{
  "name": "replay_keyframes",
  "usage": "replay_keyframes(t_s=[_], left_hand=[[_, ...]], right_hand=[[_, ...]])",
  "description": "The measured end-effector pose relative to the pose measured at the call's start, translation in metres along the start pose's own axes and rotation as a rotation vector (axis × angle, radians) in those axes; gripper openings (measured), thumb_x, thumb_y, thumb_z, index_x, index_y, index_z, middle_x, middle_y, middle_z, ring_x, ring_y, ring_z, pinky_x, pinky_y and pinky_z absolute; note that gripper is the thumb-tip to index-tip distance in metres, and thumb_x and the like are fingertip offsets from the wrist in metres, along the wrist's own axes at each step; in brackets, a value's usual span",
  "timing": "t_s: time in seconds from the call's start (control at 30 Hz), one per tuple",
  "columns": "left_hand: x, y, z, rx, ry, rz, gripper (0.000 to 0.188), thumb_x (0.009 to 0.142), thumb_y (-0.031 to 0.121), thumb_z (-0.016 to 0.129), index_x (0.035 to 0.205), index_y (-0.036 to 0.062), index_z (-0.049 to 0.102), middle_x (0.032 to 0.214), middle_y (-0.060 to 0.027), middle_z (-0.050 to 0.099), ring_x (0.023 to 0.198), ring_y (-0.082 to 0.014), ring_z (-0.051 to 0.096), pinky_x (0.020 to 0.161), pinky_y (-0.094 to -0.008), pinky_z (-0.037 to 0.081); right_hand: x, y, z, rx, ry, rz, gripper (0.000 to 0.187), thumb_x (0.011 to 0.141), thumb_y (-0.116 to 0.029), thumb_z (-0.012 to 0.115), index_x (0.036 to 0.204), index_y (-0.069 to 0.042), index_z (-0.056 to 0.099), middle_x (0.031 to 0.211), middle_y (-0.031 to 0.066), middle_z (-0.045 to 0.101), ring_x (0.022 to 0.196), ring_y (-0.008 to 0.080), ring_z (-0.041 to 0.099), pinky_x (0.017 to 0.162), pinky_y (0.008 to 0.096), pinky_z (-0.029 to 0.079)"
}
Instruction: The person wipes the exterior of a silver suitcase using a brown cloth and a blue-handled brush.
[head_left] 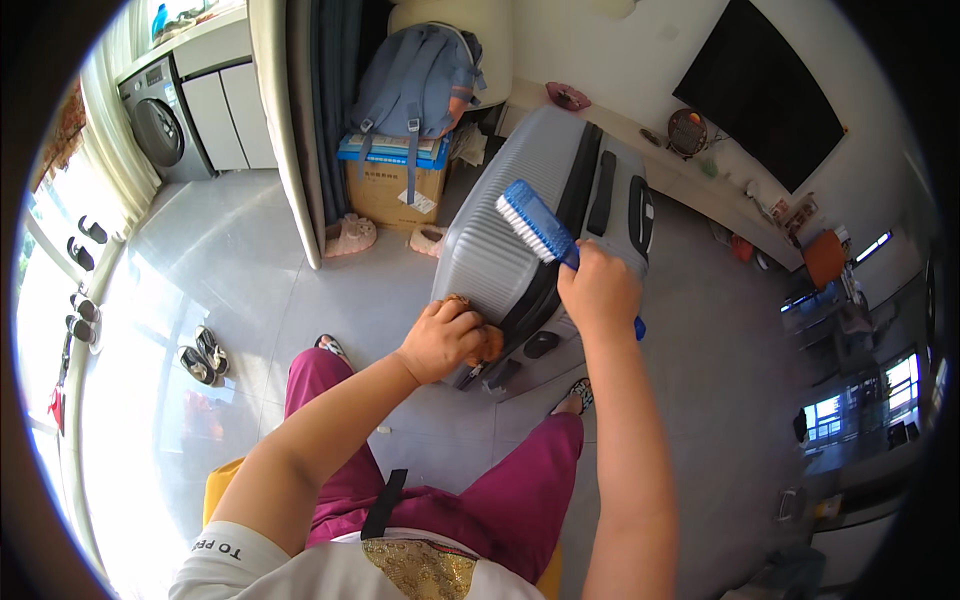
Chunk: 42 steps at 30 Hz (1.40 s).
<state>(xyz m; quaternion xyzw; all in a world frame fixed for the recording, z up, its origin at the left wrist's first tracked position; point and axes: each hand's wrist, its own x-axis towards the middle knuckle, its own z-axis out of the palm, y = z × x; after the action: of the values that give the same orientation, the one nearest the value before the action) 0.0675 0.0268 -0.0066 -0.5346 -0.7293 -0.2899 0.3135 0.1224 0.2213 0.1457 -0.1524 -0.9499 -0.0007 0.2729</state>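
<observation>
Ahead of me stands a cardboard box (380,200), and a blue-grey backpack (415,80) sits above it, straps hanging down the box's front. I see one pink slipper (351,236) on the floor at the box's left front corner and another (427,239), partly hidden, by its right one. Left of the box hangs a dark curtain (341,100); farther left I make out a front-loading washing machine (160,130). Black-and-white sneakers (203,355) lie nearer me than the box, to its left. Well right of the box, I see a black television (765,90) on the wall.
</observation>
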Motion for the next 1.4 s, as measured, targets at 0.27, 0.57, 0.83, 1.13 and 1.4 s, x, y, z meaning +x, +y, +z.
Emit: replay_keyframes(t_s=[0.27,0.57,0.83,1.13,1.4], left_hand=[[0.014,-0.04,-0.034,-0.456,0.051,-0.667,0.076,0.066,0.004,0.064,0.139,0.01,0.042,0.126,-0.018,0.056,0.117,-0.0376,0.052,0.097,-0.04,0.045],[0.042,-0.04,-0.032,-0.739,-0.285,-0.733,0.091,0.067,0.004,0.062,0.15,0.0107,0.027,0.145,-0.018,0.042,0.129,-0.0346,0.045,0.105,-0.0361,0.04],[0.025,-0.032,-0.007,-0.559,-0.178,-0.802,0.078,0.068,0.01,0.064,0.143,0.0103,0.041,0.144,-0.0163,0.043,0.127,-0.0344,0.047,0.103,-0.0365,0.042],[-0.054,0.012,-0.066,-1.127,-0.144,-1.233,0.041,0.074,-0.004,0.06,0.115,-0.0042,0.063,0.106,-0.0109,0.064,0.094,-0.0182,0.061,0.084,-0.0302,0.051],[-0.041,0.078,-0.095,-1.631,-0.284,-1.319,0.052,0.089,0.021,0.066,0.133,-0.0025,0.05,0.114,-0.0126,0.061,0.102,-0.0201,0.061,0.091,-0.0336,0.049]], right_hand=[[0.011,0.003,-0.016,-0.019,-0.171,0.145,0.029,0.081,-0.031,0.067,0.092,-0.005,0.07,0.084,0.0194,0.069,0.081,0.038,0.067,0.071,0.0469,0.053],[0.016,0.007,-0.008,-0.02,-0.142,0.181,0.042,0.081,-0.041,0.063,0.097,-0.003,0.071,0.082,0.0225,0.068,0.081,0.0414,0.065,0.073,0.0476,0.052],[0.026,0.047,-0.003,0.09,-0.099,0.156,0.042,0.085,-0.043,0.061,0.098,-0.005,0.071,0.084,0.0231,0.067,0.081,0.0419,0.064,0.072,0.0454,0.05],[-0.1,0.002,-0.003,0.826,-0.189,0.395,0.027,0.087,-0.021,0.064,0.102,0.0,0.055,0.072,0.0093,0.059,0.067,0.0214,0.06,0.064,0.0382,0.047],[-0.201,-0.074,0.029,1.02,-0.168,0.173,0.037,0.089,-0.003,0.057,0.126,-0.005,0.059,0.107,0.0157,0.057,0.097,0.0309,0.058,0.084,0.0364,0.048]])
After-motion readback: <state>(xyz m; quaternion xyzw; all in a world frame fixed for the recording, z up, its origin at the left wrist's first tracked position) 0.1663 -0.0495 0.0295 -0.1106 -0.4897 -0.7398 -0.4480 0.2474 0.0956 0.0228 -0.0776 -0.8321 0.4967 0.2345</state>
